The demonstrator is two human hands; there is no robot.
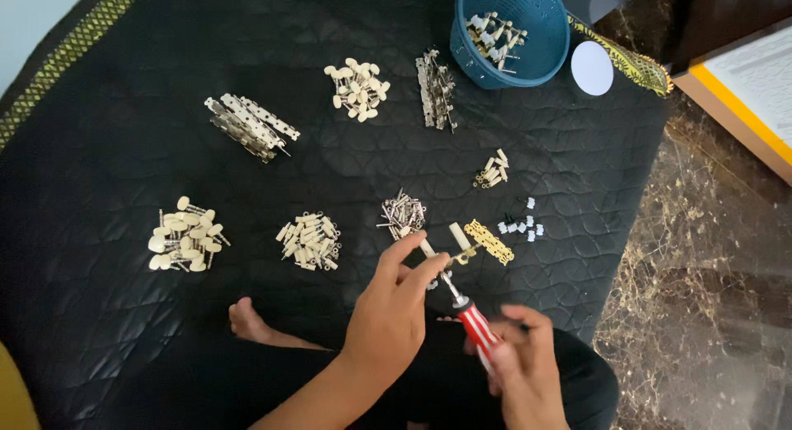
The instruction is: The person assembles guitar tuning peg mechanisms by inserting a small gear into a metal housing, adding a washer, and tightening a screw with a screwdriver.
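Now left hand (392, 310) pinches one brass part (459, 257), right hand (520, 360) one screwdriver (472, 319)

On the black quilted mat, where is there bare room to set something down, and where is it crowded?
Bare: the mat's left part above the knob pile, and between the basket and the gold plate. Crowded: around the left hand and screwdriver.
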